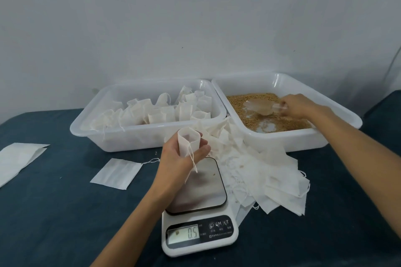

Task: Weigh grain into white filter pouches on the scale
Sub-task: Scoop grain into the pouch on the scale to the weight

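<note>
My left hand (182, 156) grips an open white filter pouch (187, 140) upright above the back edge of the scale (198, 219), its drawstring hanging down. The scale's steel platform (204, 188) carries a few grain specks and the display reads 0.5. My right hand (300, 105) holds the handle of a clear plastic scoop (259, 107) whose bowl lies on the brown grain (271, 119) inside the right white tray (303, 136).
The left white tray (121, 134) holds several filled pouches standing upright. A heap of flat empty pouches (267, 178) lies right of the scale. One flat pouch (116, 173) and a larger white sheet (17, 158) lie on the dark blue cloth at the left.
</note>
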`<state>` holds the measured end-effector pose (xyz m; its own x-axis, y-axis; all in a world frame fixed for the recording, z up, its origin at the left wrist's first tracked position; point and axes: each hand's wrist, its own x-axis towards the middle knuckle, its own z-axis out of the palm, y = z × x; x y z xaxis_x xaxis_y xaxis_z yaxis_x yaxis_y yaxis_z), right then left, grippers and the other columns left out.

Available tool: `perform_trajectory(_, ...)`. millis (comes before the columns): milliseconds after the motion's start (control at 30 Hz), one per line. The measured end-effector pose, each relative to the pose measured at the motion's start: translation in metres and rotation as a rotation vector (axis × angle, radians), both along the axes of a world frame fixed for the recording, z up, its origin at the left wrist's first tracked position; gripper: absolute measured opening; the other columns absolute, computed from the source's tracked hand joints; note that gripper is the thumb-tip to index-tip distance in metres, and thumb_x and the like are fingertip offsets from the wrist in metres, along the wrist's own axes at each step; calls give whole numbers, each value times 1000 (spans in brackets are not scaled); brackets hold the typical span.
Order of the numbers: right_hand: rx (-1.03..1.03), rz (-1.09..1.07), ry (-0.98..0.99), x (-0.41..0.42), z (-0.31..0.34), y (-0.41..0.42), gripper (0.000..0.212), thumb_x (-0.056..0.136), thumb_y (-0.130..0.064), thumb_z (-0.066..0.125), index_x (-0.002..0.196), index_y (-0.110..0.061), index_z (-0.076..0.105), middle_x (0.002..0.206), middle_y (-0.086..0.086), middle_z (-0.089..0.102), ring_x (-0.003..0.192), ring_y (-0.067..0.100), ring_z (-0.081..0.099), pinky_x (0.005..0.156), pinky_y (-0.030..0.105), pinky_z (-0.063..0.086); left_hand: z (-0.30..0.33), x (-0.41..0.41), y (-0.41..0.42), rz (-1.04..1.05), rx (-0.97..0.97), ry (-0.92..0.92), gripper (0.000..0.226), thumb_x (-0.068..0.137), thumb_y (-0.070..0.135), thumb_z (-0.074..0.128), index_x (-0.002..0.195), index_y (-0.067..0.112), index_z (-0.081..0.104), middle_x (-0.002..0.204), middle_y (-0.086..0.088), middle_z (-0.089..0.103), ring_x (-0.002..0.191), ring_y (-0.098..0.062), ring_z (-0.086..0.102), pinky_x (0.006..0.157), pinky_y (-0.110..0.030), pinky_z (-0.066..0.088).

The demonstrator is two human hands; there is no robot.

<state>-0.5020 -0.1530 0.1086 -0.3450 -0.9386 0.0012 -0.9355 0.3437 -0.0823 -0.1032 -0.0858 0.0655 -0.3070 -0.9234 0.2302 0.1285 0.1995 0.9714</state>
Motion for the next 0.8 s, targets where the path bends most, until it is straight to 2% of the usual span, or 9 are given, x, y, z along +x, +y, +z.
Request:
perform_trajectory(67, 0, -50, 27, -1, 3, -7, 23, 99, -23, 57, 116, -9, 59, 102, 10, 62, 89, 27, 59, 76, 39, 49, 1, 0, -1, 3, 4, 7, 25, 87, 4, 83, 105, 14, 69, 97, -6, 77, 91, -15, 74, 78, -19, 57)
perform_trajectory(167, 76, -105, 69, 2, 5, -19, 22, 99, -13, 51, 119, -6, 56, 93, 7, 55, 85, 26, 56, 76, 39, 48, 1, 0, 0, 10, 5, -16, 26, 86, 5, 84, 104, 17, 70, 96, -3, 77, 93, -16, 75, 79, -21, 57)
perform_trajectory(300, 58, -80, 92, 13, 1, -31, 14, 100, -19, 56, 108, -7, 57, 111, 14, 61, 92, 30, 53, 83, 39, 48, 2, 1, 1, 7, 0, -16, 25, 86, 5, 84, 102, 18, 70, 94, -2, 77, 89, -14, 74, 76, -18, 56)
perform_trajectory(367, 37, -51, 93, 20, -2, -35, 19, 101, -16, 53, 118, -6, 56, 114, 17, 61, 95, 32, 56, 83, 40, 48, 3, 2, 1, 2, 2, -3, 26, 84, 8, 85, 101, 19, 70, 94, -2, 77, 89, -14, 74, 76, -18, 56)
perform_trajectory(467, 56, 2, 46, 26, -3, -40, 32, 103, -17, 49, 132, -6, 54, 123, 18, 59, 107, 33, 57, 91, 42, 49, 4, 2, 1, 0, 11, 13, 26, 77, 19, 85, 98, 24, 71, 94, -2, 77, 90, -16, 75, 78, -20, 56)
perform_trajectory(567, 87, 47, -21, 29, -1, -40, 29, 105, -26, 48, 122, -5, 59, 115, 15, 61, 101, 30, 59, 82, 37, 46, 4, 1, 1, -1, 8, -4, 24, 77, 19, 85, 94, 29, 72, 94, -2, 77, 91, -15, 74, 78, -19, 56)
perform_trajectory(633, 85, 78, -48, 33, -2, -38, 37, 105, -38, 48, 109, -4, 61, 104, 13, 63, 86, 25, 57, 72, 35, 43, 3, 1, 1, 2, 3, -17, 25, 80, 15, 85, 93, 30, 72, 94, -2, 78, 90, -15, 75, 78, -18, 56)
perform_trajectory(700, 79, 91, -29, 36, -2, -37, 38, 103, -38, 54, 98, -2, 64, 94, 12, 63, 75, 23, 53, 64, 32, 39, 3, 1, 1, 11, 13, -18, 25, 78, 17, 86, 95, 29, 72, 95, -2, 78, 91, -15, 75, 79, -19, 56)
perform_trajectory(800, 48, 99, 1, 37, -3, -34, 29, 96, -33, 65, 91, -4, 63, 89, 10, 63, 76, 22, 55, 62, 32, 39, 3, 2, 0, 21, 24, -5, 29, 75, 20, 85, 101, 22, 71, 95, -3, 78, 92, -15, 75, 79, -19, 57)
